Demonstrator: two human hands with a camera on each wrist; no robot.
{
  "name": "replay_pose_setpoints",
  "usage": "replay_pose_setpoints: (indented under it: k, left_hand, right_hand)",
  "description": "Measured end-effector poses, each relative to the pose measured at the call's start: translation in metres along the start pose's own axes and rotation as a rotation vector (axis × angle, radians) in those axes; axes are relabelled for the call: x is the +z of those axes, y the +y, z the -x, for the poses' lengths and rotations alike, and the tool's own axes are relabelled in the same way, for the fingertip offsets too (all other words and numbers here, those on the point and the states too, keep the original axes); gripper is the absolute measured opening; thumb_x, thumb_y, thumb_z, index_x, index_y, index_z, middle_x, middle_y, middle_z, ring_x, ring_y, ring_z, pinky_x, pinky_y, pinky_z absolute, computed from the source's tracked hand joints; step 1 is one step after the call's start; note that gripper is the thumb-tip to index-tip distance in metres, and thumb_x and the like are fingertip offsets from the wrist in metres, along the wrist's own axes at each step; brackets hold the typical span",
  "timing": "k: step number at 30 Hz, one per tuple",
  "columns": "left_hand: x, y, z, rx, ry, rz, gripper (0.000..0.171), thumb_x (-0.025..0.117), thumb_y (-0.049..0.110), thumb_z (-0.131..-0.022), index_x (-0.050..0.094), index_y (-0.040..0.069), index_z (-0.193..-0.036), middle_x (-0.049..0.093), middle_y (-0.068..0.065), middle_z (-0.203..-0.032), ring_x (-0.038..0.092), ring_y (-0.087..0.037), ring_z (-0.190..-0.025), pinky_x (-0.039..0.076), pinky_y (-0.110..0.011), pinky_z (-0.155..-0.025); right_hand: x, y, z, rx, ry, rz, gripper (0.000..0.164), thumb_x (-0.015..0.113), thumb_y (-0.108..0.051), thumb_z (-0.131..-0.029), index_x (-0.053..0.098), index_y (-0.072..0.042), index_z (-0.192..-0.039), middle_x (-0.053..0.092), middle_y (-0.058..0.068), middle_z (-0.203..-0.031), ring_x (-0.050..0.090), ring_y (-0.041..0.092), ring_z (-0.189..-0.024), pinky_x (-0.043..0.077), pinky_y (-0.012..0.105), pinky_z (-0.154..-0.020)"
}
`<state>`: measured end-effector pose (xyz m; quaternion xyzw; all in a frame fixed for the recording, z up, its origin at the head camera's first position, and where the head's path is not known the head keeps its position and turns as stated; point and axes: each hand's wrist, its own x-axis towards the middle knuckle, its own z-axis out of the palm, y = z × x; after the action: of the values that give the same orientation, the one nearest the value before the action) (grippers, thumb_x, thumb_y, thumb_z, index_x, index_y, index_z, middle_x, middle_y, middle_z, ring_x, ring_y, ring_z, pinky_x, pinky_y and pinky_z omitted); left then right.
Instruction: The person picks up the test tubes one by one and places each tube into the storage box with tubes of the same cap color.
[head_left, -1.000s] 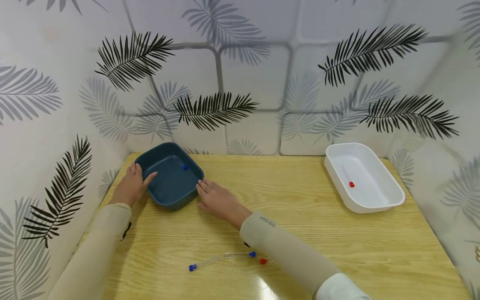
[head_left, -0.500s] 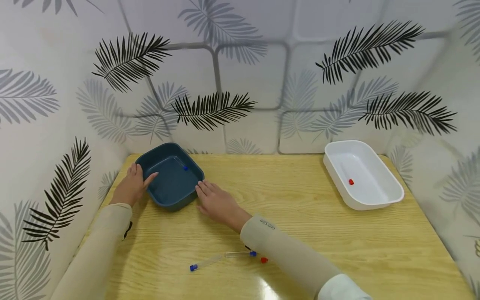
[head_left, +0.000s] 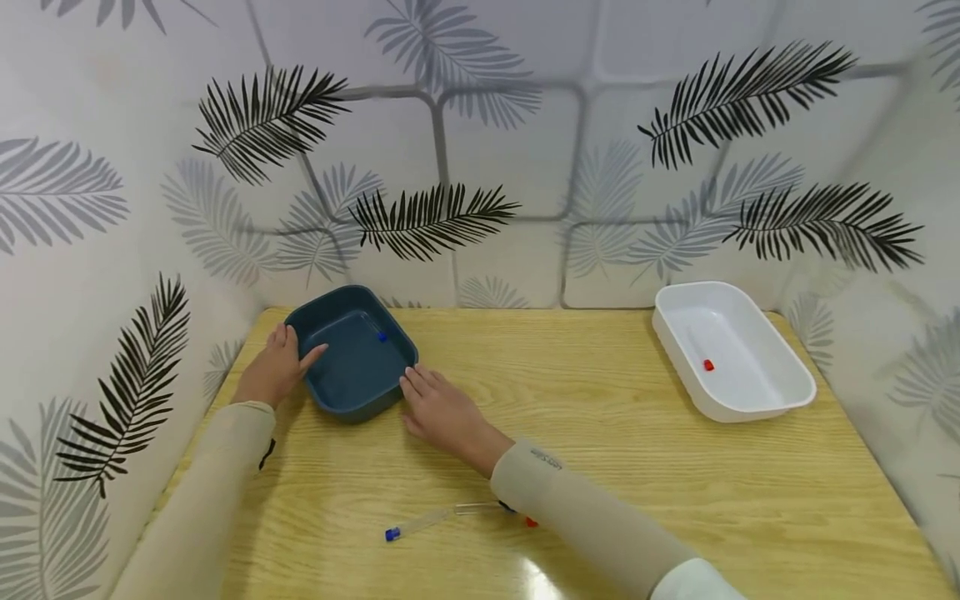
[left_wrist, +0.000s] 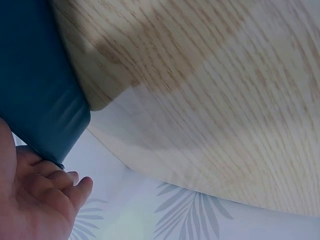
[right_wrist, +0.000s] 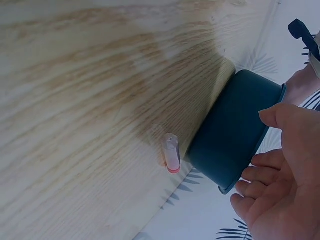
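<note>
A dark blue square basin [head_left: 347, 371] stands at the back left of the table; inside lies a clear tube with a blue cap [head_left: 382, 337]. My left hand [head_left: 272, 368] holds its left rim, thumb over the inside and fingers outside. In the left wrist view those fingers bend against the rim of the basin [left_wrist: 40, 75]. My right hand [head_left: 448, 421] touches the right corner with fairly straight fingers. In the right wrist view its fingertips meet the basin's rim, and a clear tube with a red end [right_wrist: 171, 152] shows near the basin [right_wrist: 232, 127].
A white basin [head_left: 750, 367] at the back right holds a tube with a red cap [head_left: 708, 365]. In front lie a blue-capped tube [head_left: 420, 523], another clear tube [head_left: 476, 508] and a red cap [head_left: 531, 522], partly hidden by my right sleeve. Patterned walls border the table.
The dark blue basin has shifted slightly to the right along with both hands. My right sleeve now covers the second tube's blue cap. The view has shifted a little.
</note>
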<state>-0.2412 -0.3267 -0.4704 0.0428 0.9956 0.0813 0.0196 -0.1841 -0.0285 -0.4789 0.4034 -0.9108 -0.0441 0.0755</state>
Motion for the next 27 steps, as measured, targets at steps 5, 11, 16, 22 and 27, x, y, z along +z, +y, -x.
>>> replay_pose_setpoints:
  k: [5,11,16,22,27]
  left_hand:
    - [-0.001,0.005,0.001,0.029,0.017,-0.026,0.080,0.029,0.048,-0.100,0.015,-0.022,-0.137,0.012,-0.042,-0.141,0.022,-0.054,-0.125,0.040,-0.057,-0.088]
    - [-0.001,0.009,-0.003,0.048,0.025,-0.029,0.076,0.033,0.042,-0.101,0.016,-0.022,-0.137,0.012,-0.041,-0.142,0.018,-0.051,-0.130,0.037,-0.058,-0.091]
    - [-0.002,0.007,-0.006,0.037,-0.092,-0.006,0.090,0.024,0.059,-0.096,0.008,-0.017,-0.141,0.002,-0.036,-0.146,0.007,-0.046,-0.135,0.030,-0.058,-0.098]
    - [-0.005,0.011,-0.008,0.014,-0.186,0.044,0.101,0.018,0.071,-0.088,0.001,-0.012,-0.144,-0.007,-0.031,-0.148,0.000,-0.043,-0.136,0.025,-0.058,-0.100]
    - [-0.005,0.014,-0.008,0.018,-0.188,0.071,0.099,0.019,0.069,-0.090,0.001,-0.011,-0.144,-0.007,-0.031,-0.148,0.001,-0.043,-0.136,0.022,-0.058,-0.102]
  right_hand:
    - [0.000,-0.001,0.003,0.002,0.010,-0.016,0.057,0.044,-0.039,-0.097,0.039,-0.003,-0.141,0.035,0.012,-0.145,0.028,0.023,-0.135,0.023,0.034,-0.109]
    - [-0.002,-0.002,0.007,0.029,0.025,-0.054,0.056,0.044,-0.039,-0.097,0.041,-0.004,-0.140,0.039,0.011,-0.143,0.029,0.023,-0.135,0.023,0.034,-0.109]
    - [-0.005,-0.007,0.010,0.058,0.014,-0.059,0.053,0.043,-0.039,-0.097,0.045,-0.005,-0.138,0.042,0.009,-0.141,0.031,0.022,-0.134,0.024,0.035,-0.109]
    - [-0.004,-0.013,0.016,0.070,0.031,-0.048,0.053,0.043,-0.039,-0.097,0.047,-0.004,-0.136,0.045,0.010,-0.139,0.035,0.022,-0.132,0.026,0.035,-0.108]
    - [-0.002,-0.013,0.020,0.069,0.055,-0.058,0.052,0.043,-0.039,-0.097,0.049,-0.005,-0.135,0.046,0.009,-0.138,0.036,0.022,-0.131,0.025,0.034,-0.108]
